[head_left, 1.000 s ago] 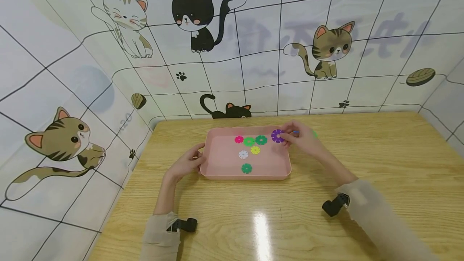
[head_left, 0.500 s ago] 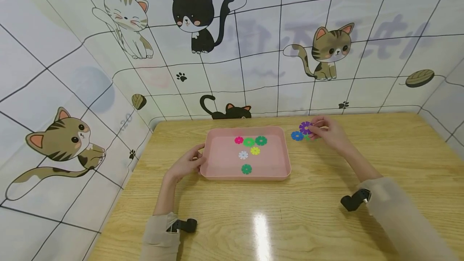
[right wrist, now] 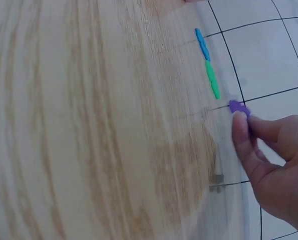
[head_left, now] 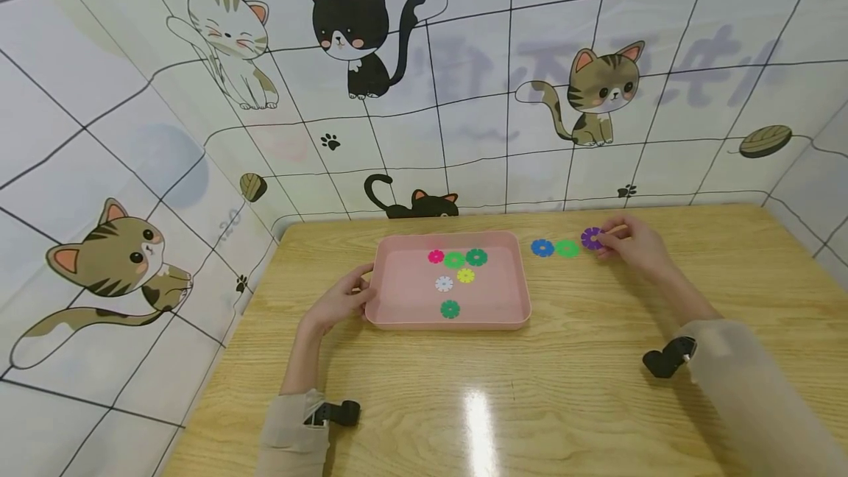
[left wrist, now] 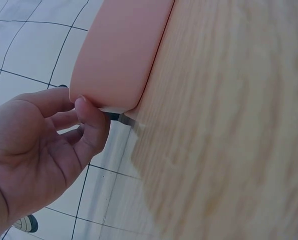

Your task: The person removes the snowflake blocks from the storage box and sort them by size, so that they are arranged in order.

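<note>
My right hand [head_left: 636, 245] pinches a purple snowflake building disc [head_left: 589, 238] between thumb and fingers. The disc hangs just right of a light green disc [head_left: 567, 249], which lies beside a blue disc [head_left: 542, 248] on the table. In the right wrist view the purple disc [right wrist: 237, 106] sits edge-on at the fingertips, above the tabletop. My left hand [head_left: 342, 297] holds the left end of a pink tray [head_left: 404, 315]. The left wrist view shows thumb and fingers gripping the end of the tray [left wrist: 121, 55].
Inside the tray lie several more discs: a pink one [head_left: 436, 256], a light green one [head_left: 454, 260], a white one [head_left: 444, 284], a yellow one [head_left: 466, 276] and dark green ones. The wooden table [head_left: 424, 396] meets a cat-patterned wall [head_left: 477, 168] at its back edge.
My right hand has carried the purple disc from the tray's right end rightward, past the blue and light green discs. My left hand has stayed at the tray.
</note>
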Demonstrator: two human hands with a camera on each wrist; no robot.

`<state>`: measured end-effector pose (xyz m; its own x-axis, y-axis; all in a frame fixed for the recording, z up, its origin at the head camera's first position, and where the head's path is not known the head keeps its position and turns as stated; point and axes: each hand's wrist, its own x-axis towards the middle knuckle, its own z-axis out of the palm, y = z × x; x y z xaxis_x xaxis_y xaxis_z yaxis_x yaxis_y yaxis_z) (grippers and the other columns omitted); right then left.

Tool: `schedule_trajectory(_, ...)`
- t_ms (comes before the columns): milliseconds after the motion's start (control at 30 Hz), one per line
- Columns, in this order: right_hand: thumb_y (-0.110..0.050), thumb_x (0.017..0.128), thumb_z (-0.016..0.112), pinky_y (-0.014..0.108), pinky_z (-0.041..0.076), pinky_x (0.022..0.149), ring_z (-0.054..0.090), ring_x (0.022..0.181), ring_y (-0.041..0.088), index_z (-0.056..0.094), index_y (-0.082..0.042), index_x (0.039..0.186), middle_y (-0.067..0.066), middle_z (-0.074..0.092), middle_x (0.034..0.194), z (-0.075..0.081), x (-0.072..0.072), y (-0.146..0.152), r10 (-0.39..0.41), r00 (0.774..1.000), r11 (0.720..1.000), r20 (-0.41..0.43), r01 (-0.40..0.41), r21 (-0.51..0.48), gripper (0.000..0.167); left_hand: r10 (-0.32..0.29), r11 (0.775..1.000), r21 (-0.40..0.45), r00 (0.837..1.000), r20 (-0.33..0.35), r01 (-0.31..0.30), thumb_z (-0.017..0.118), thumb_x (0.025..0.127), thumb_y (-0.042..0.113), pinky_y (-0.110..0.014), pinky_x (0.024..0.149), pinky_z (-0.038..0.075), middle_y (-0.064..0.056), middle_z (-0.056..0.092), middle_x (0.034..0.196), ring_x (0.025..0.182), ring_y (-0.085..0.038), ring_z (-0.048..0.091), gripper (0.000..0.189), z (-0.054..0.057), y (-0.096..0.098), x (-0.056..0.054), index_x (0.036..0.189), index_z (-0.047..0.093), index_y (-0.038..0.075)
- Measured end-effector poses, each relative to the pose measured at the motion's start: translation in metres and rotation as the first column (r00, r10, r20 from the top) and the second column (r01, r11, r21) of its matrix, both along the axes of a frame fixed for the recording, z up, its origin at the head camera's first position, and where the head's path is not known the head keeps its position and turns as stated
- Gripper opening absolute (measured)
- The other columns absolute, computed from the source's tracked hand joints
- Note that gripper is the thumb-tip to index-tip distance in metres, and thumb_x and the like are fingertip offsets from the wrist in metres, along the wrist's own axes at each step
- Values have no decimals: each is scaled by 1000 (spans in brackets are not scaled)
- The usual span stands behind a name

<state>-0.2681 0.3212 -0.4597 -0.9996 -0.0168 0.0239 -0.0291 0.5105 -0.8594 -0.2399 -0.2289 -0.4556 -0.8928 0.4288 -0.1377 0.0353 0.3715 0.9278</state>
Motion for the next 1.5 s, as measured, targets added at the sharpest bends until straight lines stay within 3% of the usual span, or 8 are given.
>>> schedule_trajectory(133,-8,103,58,29,60,69,71,71,15,47,15,121,27,62,100,0,1,2,11,998,1000,60,-10,-19,31,1,1000,6,1000,8,-1,50,106,4,-30,64,51,-13,46,97,69,-19,54,56,0,0,0,157,27,0)
schedule_trajectory(367,-11,101,62,27,58,61,68,65,12,51,15,116,28,68,97,0,-1,0,6,998,996,62,-11,92,32,7,1000,-12,1000,-4,-7,49,106,5,-31,64,51,-13,46,98,69,-18,54,56,1,0,1,157,27,0)
schedule_trajectory(733,-15,100,64,26,57,59,66,64,11,53,13,115,13,69,83,-6,-7,1,7,995,992,99,-20,126,34,5,1000,-28,1000,-17,-6,49,106,5,-31,64,51,-15,47,98,68,-19,54,55,2,0,0,157,27,0)
schedule_trajectory(1200,-19,103,58,27,58,62,67,67,12,49,16,122,23,68,95,-8,-2,1,-22,997,997,76,16,82,40,-7,1000,-8,1000,-4,7,49,107,6,-31,63,51,-13,47,97,67,-19,54,56,1,0,1,158,26,0)
schedule_trajectory(1500,-28,106,50,27,56,62,65,76,20,51,13,125,31,62,108,1,6,-6,-65,998,987,8,63,148,46,-3,1000,-17,1000,-7,3,49,107,6,-31,64,51,-16,47,99,69,-19,54,56,1,0,0,157,26,0)
